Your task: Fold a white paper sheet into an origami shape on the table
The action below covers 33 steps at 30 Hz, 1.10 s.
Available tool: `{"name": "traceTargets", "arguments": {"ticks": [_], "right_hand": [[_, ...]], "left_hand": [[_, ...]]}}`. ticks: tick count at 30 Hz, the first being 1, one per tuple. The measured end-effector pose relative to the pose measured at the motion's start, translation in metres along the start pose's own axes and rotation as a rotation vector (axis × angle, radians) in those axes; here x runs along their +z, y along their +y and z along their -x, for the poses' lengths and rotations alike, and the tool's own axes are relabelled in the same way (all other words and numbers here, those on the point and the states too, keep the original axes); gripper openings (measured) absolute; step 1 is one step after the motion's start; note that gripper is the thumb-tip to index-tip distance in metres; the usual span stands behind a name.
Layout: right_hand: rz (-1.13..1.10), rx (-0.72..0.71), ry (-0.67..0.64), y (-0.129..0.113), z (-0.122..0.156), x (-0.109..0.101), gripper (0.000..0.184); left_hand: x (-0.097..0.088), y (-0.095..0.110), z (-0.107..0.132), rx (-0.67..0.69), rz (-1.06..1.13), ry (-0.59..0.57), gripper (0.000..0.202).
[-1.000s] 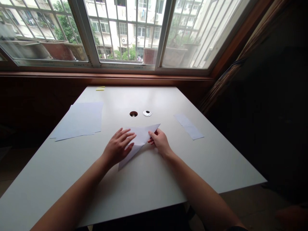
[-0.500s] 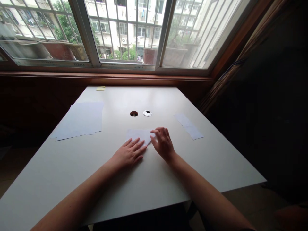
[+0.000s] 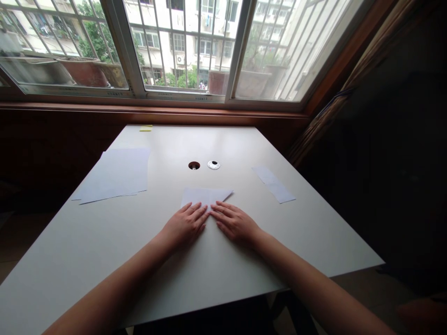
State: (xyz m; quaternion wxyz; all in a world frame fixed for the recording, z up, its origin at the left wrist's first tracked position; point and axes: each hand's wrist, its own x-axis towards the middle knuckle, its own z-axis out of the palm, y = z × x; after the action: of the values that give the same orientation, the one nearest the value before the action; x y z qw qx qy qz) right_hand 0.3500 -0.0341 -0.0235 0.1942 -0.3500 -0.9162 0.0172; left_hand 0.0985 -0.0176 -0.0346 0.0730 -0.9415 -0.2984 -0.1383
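Observation:
A small folded sheet of white paper (image 3: 204, 195) lies in front of me, its right corner drawn to a point that lifts slightly off the table. My left hand (image 3: 186, 223) rests flat on its near left part, fingers stretched out. My right hand (image 3: 235, 222) lies palm down on the near right part, fingers extended, the tips of both hands almost meeting at the paper's near edge. The hands hide that near edge. Neither hand grips anything.
On the white table (image 3: 167, 274), larger white sheets (image 3: 118, 174) lie at the left and a torn paper strip (image 3: 274, 184) at the right. Beyond the folded paper are a round hole (image 3: 194, 165) and its cover (image 3: 213, 164). Yellow slips (image 3: 145, 128) lie near the far edge.
My right hand has let go of the paper's right corner and moved down and left, flattening onto the near part of the paper. My left hand has barely shifted.

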Motion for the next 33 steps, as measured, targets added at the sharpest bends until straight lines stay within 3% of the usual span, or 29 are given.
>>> {"name": "traceTargets", "arguments": {"ticks": [10,23,33], "right_hand": [[0.029,0.028,-0.093,0.009,0.002,-0.001,0.046],[0.074,0.223,-0.030,0.081,0.016,-0.011,0.044],[0.086,0.219,0.005,0.080,0.018,-0.013,0.043]], "left_hand": [[0.002,0.007,0.000,-0.013,-0.014,-0.008,0.042],[-0.002,0.012,0.006,-0.048,-0.030,-0.042,0.043],[-0.014,0.016,0.043,-0.039,-0.003,-0.012,0.043]]}}
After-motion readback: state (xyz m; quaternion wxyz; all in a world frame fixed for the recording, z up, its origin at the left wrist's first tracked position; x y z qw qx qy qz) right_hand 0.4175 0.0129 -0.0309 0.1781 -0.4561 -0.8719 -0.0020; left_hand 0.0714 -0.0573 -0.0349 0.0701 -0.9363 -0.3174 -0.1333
